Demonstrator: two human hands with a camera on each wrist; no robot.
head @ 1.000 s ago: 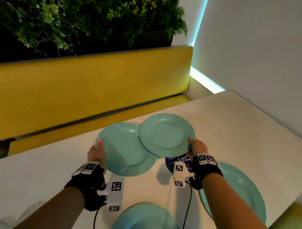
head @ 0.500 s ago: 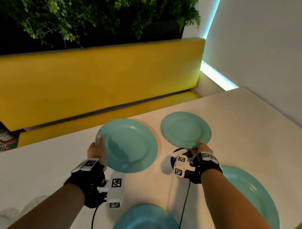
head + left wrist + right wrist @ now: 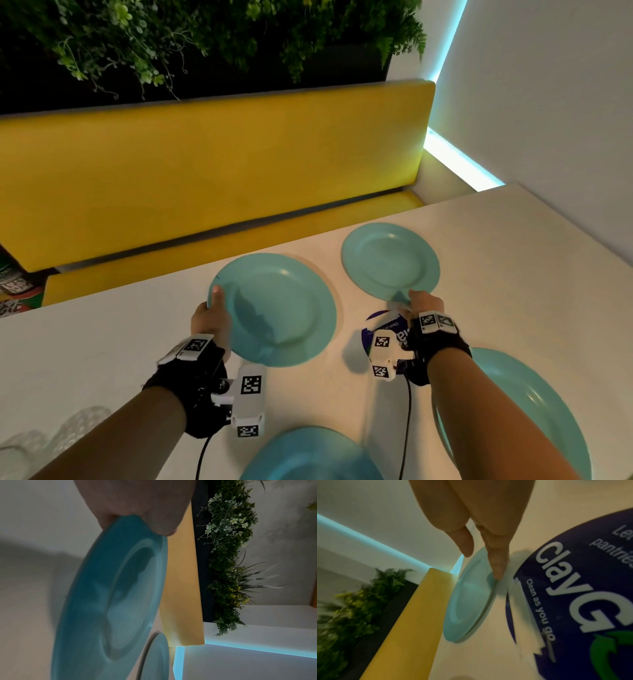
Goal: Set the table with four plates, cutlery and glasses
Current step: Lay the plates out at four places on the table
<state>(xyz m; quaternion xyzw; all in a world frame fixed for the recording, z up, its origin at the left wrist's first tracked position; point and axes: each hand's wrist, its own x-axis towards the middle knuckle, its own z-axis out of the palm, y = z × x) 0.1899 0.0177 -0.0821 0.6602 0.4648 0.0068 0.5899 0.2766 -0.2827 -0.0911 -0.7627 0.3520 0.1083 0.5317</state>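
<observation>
My left hand (image 3: 214, 303) grips the left rim of a teal plate (image 3: 277, 308), thumb on top and fingers underneath, and holds it slightly tilted just above the white table (image 3: 513, 274). The left wrist view shows that plate (image 3: 109, 601) pinched at its rim by the hand (image 3: 137, 513). A second teal plate (image 3: 390, 262) lies flat near the far edge. My right hand (image 3: 423, 303) is at its near rim. In the right wrist view one straight finger (image 3: 496, 566) touches the rim of this plate (image 3: 471, 601), and the thumb is lifted off it.
Two more teal plates lie near me, one at the right (image 3: 520, 414) and one at the bottom middle (image 3: 308, 455). A round purple sticker (image 3: 383, 325) sits under my right wrist. Clear glasses (image 3: 51, 435) stand at the near left. A yellow bench (image 3: 205, 178) runs behind the table, with a wall at the right.
The two overlapping plates have come apart. The right one went right and farther away and now lies on the table, thumb lifted off. The left plate stays gripped.
</observation>
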